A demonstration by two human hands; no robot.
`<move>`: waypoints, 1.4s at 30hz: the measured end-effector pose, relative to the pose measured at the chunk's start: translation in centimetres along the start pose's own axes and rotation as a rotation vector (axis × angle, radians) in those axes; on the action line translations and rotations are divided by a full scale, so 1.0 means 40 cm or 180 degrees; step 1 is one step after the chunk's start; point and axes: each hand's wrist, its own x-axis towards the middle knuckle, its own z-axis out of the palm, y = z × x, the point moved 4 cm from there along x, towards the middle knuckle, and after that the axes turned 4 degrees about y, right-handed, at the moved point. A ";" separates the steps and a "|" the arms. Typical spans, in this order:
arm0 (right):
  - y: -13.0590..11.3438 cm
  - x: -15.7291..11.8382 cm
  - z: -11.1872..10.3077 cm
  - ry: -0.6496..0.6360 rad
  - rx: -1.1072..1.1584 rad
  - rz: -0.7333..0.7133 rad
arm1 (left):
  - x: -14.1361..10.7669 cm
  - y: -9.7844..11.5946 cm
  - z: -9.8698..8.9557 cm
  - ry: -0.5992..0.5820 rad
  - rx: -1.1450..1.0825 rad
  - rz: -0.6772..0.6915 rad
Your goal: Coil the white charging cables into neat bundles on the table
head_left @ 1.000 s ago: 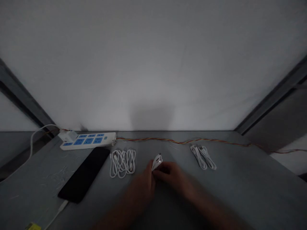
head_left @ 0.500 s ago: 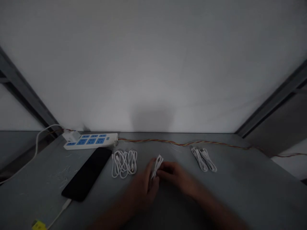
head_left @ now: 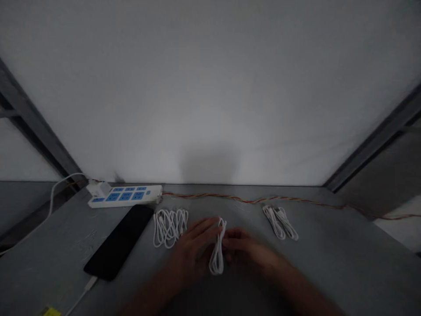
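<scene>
A folded white charging cable (head_left: pixel 217 253) hangs upright between my two hands, just above the near middle of the grey table. My left hand (head_left: pixel 194 245) has its fingers closed against the cable's left side and upper end. From the right, my right hand (head_left: pixel 245 246) pinches the bundle with thumb and fingertips. Beyond my left hand lie loosely looped white cables (head_left: pixel 167 226), partly hidden by its fingers. Two neatly folded white cables (head_left: pixel 279 222) lie side by side at the right.
A black phone (head_left: pixel 120 241) with a white lead plugged in lies at left, against a white power strip (head_left: pixel 125 196) holding a white charger (head_left: pixel 98 188). A twisted red-and-yellow wire (head_left: pixel 243 200) runs along the back below a white wall. Something yellow (head_left: pixel 51 311) shows at the lower left.
The folded cable has come lower and its bottom loops now show below my fingers. My left hand has shifted forward over its upper end; my right hand stays beside it.
</scene>
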 end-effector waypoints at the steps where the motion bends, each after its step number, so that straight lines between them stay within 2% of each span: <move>1: 0.005 0.000 0.001 -0.0008 0.0081 0.0028 | 0.000 0.000 0.001 0.0026 -0.0018 0.0163; 3: 0.011 -0.001 0.000 0.0054 0.0179 0.0009 | 0.000 -0.002 0.001 0.0089 -0.0039 0.0250; 7: 0.009 -0.005 0.000 0.0091 -0.0019 -0.0043 | -0.002 0.000 -0.001 0.0062 -0.0166 -0.0052; 9: -0.001 -0.005 0.002 0.0007 -0.0272 -0.0062 | -0.002 0.001 -0.001 0.0030 -0.0191 -0.0443; 14: -0.035 -0.010 0.019 -0.0506 -0.1145 -0.0384 | 0.000 -0.010 0.011 -0.0330 -0.0463 -0.1845; 18: -0.046 -0.022 0.023 -0.0434 -0.1720 -0.0634 | 0.002 -0.017 0.022 -0.0390 -0.0968 -0.2367; 23: -0.060 -0.046 0.054 -0.0713 -0.2158 -0.0916 | -0.007 -0.033 0.030 -0.0537 -0.1216 -0.2711; 26: -0.072 -0.052 0.066 -0.0747 -0.2683 -0.1181 | -0.012 -0.047 0.032 -0.0633 -0.1254 -0.2848; 30: -0.063 -0.041 0.051 -0.0471 -0.3578 -0.1461 | -0.020 -0.062 0.053 -0.0742 -0.1584 -0.3221; 35: -0.048 -0.028 0.033 -0.0232 -0.4014 -0.1832 | -0.023 -0.064 0.072 -0.0589 -0.2121 -0.3482; 38: -0.059 -0.026 0.027 0.0002 -0.4186 -0.2057 | -0.019 -0.052 0.067 -0.0791 -0.2396 -0.3396; 42: -0.068 -0.025 0.011 0.0142 -0.4179 -0.2118 | -0.014 -0.032 0.063 -0.1349 -0.2379 -0.2916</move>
